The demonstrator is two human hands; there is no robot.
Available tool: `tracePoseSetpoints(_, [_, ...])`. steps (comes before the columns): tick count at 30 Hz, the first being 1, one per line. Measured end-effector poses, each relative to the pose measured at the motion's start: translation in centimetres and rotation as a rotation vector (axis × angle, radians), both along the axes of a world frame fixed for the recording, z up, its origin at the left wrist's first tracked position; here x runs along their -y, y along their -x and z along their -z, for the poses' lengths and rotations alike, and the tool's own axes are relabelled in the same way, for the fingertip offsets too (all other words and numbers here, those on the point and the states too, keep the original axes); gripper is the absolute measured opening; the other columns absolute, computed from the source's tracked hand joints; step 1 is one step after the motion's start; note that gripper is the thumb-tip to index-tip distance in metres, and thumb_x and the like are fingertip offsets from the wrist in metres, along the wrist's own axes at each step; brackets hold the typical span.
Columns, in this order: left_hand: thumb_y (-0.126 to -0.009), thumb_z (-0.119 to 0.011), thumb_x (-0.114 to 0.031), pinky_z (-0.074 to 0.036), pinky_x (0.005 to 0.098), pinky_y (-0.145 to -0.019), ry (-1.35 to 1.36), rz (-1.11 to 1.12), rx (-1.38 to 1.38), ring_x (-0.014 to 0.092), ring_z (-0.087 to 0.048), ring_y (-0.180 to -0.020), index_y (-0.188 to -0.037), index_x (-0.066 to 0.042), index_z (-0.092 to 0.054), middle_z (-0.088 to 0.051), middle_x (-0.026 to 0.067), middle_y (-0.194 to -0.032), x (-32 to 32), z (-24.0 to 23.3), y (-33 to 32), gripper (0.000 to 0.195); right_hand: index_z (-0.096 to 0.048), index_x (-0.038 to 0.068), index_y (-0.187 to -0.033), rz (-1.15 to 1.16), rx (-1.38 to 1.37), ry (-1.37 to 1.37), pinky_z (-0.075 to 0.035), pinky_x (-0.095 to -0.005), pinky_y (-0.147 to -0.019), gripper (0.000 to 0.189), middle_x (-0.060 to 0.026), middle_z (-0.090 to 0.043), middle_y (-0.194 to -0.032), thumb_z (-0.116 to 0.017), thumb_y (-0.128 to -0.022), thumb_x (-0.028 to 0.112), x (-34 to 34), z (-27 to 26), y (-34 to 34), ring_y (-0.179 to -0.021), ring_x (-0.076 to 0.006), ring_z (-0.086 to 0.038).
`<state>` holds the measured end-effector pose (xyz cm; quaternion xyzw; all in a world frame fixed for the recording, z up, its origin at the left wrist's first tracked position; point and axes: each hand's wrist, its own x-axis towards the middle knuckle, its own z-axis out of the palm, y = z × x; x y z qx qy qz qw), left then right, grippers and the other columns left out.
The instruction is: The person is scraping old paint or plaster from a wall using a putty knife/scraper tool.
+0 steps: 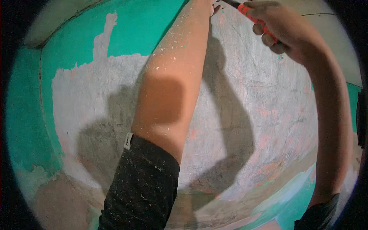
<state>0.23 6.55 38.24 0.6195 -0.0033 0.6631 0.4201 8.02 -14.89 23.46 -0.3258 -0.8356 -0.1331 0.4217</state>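
A wall [267, 95] fills the view, its green paint [138, 31] stripped down to a pale grey and pinkish surface over a wide area. My right hand [276, 26], at the upper right, is closed around the red-and-black handle [256, 20] of a hand tool whose dark shaft points up and left; its working end is not clearly seen. My left forearm reaches straight up, flecked with white and green paint chips. Only a small part of my left hand [213, 8] shows at the top edge, beside the tool's shaft; whether it holds anything is hidden.
A wall corner with a crack [40, 80] runs down the left side, and a beige ceiling [322, 26] borders the top right. A dark object [361, 119] stands at the right rim. Shadows of my arms and head fall on the wall.
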Motion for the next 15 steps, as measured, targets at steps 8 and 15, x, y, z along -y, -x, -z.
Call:
tracePoseSetpoints(8, [-0.098, -0.061, -0.031, -0.056, 0.0446, -0.060, -0.010, 0.001, -0.215, 0.029, -0.066, -0.085, -0.104, -0.006, -0.066, -0.064, 0.0138, -0.100, 1.7, 8.2, -1.0, 0.026, -0.050, 0.006, -0.149, 0.351, -0.548, 0.052, -0.033, -0.0241, -0.041, 0.050, 0.0000, -0.049, -0.077, -0.053, -0.103, 0.024, 3.1, 10.7, 1.3, -0.050, -0.0066, -0.043])
tracePoseSetpoints(15, [-0.096, -0.063, -0.031, -0.055, 0.0322, -0.055, 0.081, 0.064, -0.137, 0.016, -0.064, -0.067, -0.101, -0.002, -0.069, -0.065, 0.0079, -0.085, 4.4, 22.1, 0.0, 0.030, -0.047, 0.003, -0.150, 0.232, -0.707, 0.217, -0.034, -0.0250, -0.041, 0.052, 0.0003, -0.050, -0.074, -0.054, -0.101, 0.019, 5.1, 19.2, -0.1, -0.049, -0.0061, -0.043])
